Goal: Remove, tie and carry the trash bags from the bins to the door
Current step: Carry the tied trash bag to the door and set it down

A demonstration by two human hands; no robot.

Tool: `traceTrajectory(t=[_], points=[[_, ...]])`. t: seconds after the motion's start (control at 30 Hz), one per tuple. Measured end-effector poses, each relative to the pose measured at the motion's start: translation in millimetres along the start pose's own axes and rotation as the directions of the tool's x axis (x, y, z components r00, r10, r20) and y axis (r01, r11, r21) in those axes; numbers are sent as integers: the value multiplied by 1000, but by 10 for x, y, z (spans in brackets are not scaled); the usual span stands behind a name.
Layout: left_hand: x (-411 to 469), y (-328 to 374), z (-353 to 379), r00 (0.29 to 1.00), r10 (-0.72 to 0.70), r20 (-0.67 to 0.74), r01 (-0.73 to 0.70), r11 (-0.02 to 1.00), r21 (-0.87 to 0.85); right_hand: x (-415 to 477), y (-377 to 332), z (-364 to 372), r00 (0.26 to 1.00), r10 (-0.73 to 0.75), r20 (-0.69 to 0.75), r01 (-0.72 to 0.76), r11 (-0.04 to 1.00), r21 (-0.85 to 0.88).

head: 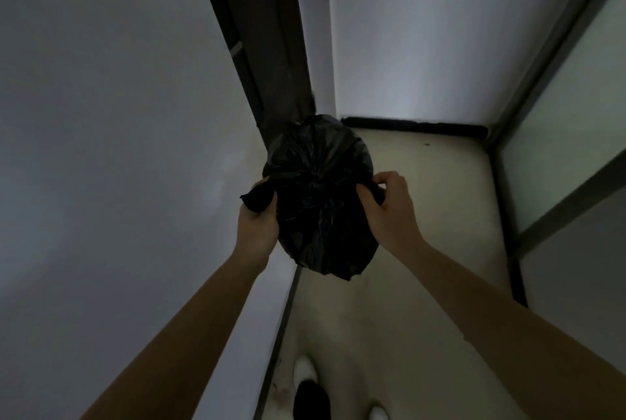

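A full black trash bag (318, 196) hangs in front of me in a dim corridor, held up off the floor. My left hand (259, 221) grips a bunched flap of the bag's top edge on its left side. My right hand (389, 206) pinches the matching flap on the right side, fingers curled round the plastic. The two flaps are pulled apart, not knotted. Behind the bag a dark door frame (271, 47) rises at the end of the corridor. No bin is in view.
A white wall (118, 148) stands close on my left. Glass panels with dark frames (559, 148) line the right. The pale floor (423, 216) ends at a white wall with a dark skirting strip (413, 125). My feet in white shoes (305, 372) show below.
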State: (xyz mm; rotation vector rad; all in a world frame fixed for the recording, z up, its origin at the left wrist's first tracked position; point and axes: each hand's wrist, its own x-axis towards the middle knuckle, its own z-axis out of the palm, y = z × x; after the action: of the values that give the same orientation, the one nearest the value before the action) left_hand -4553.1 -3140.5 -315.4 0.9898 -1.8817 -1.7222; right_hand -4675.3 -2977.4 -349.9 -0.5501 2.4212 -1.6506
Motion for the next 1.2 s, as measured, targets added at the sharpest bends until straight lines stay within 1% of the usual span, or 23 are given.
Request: traceTrajectory(t=[0.07,0.13,0.2,0.27,0.37,0.47,0.5,0.53,0.6,0.63,0.67,0.73,0.77,0.8,0.87,0.93,0.97,1.0,1.03,1.1,1.17,1.2], points=[[377,-303,77,999,-36,15,35,998,54,242,315,181,999,6,42,-2,995,-97],[785,-755,175,995,-101,15,99,991,92,476,783,448,994,49,95,-31,983,-183],[1253,-1413,343,982,-187,34,182,975,124,730,1461,831,983,129,132,-91,961,-261],[1541,-1984,466,961,-268,68,255,955,154,851,2049,1117,973,181,145,-124,933,-337],[1965,-2953,641,924,-359,135,314,910,270,963,2925,1561,947,276,163,-180,878,-443],[2448,-4105,766,853,-504,133,438,831,342,1023,3947,2117,909,389,146,-279,832,-480],[2574,-4566,807,835,-533,135,458,810,367,992,4335,2347,895,424,136,-314,817,-484],[2669,-4933,836,825,-543,157,450,799,400,961,4677,2558,883,451,129,-339,804,-488],[2811,-5499,856,814,-555,171,433,776,459,899,5126,2877,860,497,115,-390,785,-482],[2875,-5789,865,819,-553,151,436,772,463,877,5320,3029,849,518,105,-415,776,-476],[2930,-6019,863,817,-564,117,469,770,433,867,5485,3155,842,530,100,-429,770,-473],[2984,-6382,862,800,-598,46,558,771,308,836,5755,3366,827,550,120,-441,765,-470],[2984,-6546,857,798,-603,14,580,773,256,810,5899,3457,815,562,142,-443,762,-472],[2963,-6625,850,799,-602,-12,587,773,240,784,6036,3534,795,581,174,-452,759,-469],[2893,-6797,783,815,-576,-66,572,780,255,704,6240,3641,738,630,242,-482,743,-463],[2817,-6883,690,848,-522,-90,524,801,290,635,6309,3660,695,667,270,-521,725,-450],[2781,-6889,646,868,-489,-90,490,811,319,608,6294,3640,688,673,273,-530,723,-443],[2743,-6849,591,888,-452,-79,446,809,383,585,6238,3604,693,667,274,-522,727,-447],[2714,-6758,546,915,-401,-52,378,802,462,586,6147,3546,713,642,283,-485,743,-462],[2680,-6502,496,962,-272,33,201,784,587,654,5906,3396,778,553,299,-364,784,-503],[2679,-6143,493,982,-141,128,21,749,662,800,5593,3165,860,416,295,-205,811,-548],[2680,-5919,518,981,-86,172,-58,722,689,890,5420,3025,896,335,290,-113,805,-583]])
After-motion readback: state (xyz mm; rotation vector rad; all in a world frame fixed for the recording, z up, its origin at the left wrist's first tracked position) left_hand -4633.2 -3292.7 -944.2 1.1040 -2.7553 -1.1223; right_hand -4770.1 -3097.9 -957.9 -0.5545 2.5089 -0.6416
